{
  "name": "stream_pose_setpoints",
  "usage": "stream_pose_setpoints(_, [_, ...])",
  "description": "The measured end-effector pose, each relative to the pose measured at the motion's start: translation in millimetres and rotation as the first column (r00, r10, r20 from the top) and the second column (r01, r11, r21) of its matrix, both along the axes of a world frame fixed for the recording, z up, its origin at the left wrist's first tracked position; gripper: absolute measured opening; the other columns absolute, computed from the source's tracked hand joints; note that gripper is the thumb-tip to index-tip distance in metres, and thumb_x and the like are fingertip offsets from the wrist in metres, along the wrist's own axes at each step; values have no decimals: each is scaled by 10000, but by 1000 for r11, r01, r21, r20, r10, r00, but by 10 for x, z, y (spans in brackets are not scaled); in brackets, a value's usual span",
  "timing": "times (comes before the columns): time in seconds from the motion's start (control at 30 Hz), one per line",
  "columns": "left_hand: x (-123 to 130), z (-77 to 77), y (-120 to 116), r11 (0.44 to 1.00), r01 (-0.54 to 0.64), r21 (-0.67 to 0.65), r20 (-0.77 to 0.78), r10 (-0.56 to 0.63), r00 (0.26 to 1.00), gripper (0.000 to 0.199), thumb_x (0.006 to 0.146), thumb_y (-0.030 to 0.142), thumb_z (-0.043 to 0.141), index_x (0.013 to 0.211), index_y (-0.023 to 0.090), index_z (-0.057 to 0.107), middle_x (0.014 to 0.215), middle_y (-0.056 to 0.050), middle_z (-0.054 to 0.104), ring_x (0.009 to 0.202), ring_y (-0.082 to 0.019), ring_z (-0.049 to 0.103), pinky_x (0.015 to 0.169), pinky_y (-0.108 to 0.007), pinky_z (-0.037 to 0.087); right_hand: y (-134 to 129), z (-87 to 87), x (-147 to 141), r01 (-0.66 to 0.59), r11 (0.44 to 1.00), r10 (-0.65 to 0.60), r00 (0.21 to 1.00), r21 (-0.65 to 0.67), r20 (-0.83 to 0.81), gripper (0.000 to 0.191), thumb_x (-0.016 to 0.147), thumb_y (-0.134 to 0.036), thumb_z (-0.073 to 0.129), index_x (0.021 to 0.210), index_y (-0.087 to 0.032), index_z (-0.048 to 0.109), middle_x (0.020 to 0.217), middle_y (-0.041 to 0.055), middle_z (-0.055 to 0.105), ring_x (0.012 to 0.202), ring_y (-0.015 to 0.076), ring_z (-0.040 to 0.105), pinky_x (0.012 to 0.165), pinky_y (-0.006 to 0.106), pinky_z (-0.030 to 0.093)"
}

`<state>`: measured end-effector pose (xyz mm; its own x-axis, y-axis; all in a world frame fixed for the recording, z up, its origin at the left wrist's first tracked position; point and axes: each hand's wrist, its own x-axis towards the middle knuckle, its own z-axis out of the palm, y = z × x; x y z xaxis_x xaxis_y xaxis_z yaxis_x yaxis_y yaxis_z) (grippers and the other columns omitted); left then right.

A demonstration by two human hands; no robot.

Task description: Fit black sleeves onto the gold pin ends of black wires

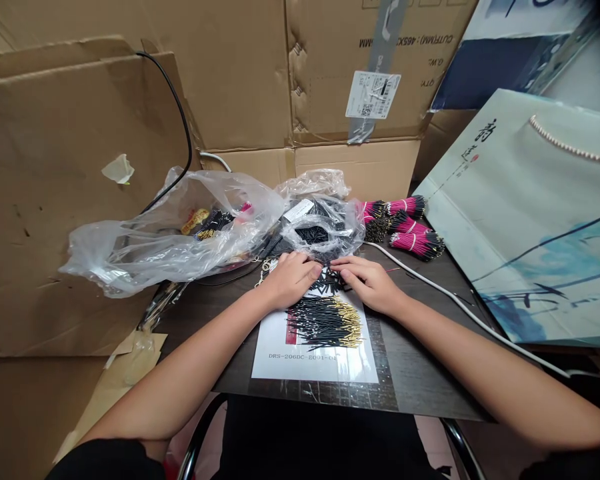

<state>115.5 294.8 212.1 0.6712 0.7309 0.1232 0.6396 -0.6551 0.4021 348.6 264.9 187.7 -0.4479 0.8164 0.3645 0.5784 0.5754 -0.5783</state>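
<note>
Small black tubes (326, 283) lie loose on a white printed sheet (316, 371), between my two hands. My left hand (293, 279) rests at their left side, its fingers bent together and its fingertips near the plastic bag of black tubes (314, 233). On the right, my right hand (369, 283) has its fingers pointing inward at the tubes. Whether either hand pinches a tube is too small to make out. Below the hands, a spread of black wires with gold ends (325, 323) covers part of the sheet.
A clear plastic bag (180, 230) with wires inside lies at the left. Tied pink and black wire bundles (413, 230) sit at the back right. A white cable (440, 287) crosses the right side beside a large pale paper bag (540, 220). Cardboard boxes (240, 80) stand behind.
</note>
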Motion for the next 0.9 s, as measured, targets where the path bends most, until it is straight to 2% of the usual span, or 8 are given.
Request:
stream_pose_setpoints(0.13, [-14,-16,15,1000,29,-10,49,-28,998,566,997,500,162,1069,213,644,1052,-66,587,1023,-215,506,954,-423,360,38,-22,77,152,987,-153,988,49,18,339,960,-337,396,1074,-181,675,1135,57,671,1084,165,604,1007,380,477])
stream_pose_setpoints(0.23, [-23,-25,14,999,39,1,65,-39,997,551,1001,486,177,1087,208,645,1041,-68,594,1009,-213,514,949,-418,372,57,-46,110,186,980,-191,979,67,77,342,950,-354,412,1060,-185,688,1152,61,673,1104,195,605,1013,417,474])
stream_pose_setpoints(0.5, [-50,-11,-56,993,115,41,64,-117,991,485,1007,427,243,1060,179,657,1077,-76,606,1036,-212,516,958,-392,386,-50,-25,31,99,993,-111,969,68,220,375,950,-368,407,1156,-184,660,1218,58,653,1184,210,587,1078,428,447])
stream_pose_setpoints(0.7, [-94,9,-77,990,141,1,111,-141,984,449,1010,395,252,1067,163,633,1078,-78,625,1032,-206,543,951,-382,389,-78,-26,-35,31,997,-45,972,65,232,393,955,-373,398,1217,-184,621,1249,40,635,1193,176,572,1094,380,440])
stream_pose_setpoints(0.9, [-156,34,-55,985,165,-54,309,-141,940,446,1015,346,232,1088,170,635,1056,-70,624,1014,-177,568,935,-337,415,-43,-34,-79,-40,998,26,969,53,246,402,944,-393,423,1253,-198,591,1299,64,582,1243,202,497,1087,415,429])
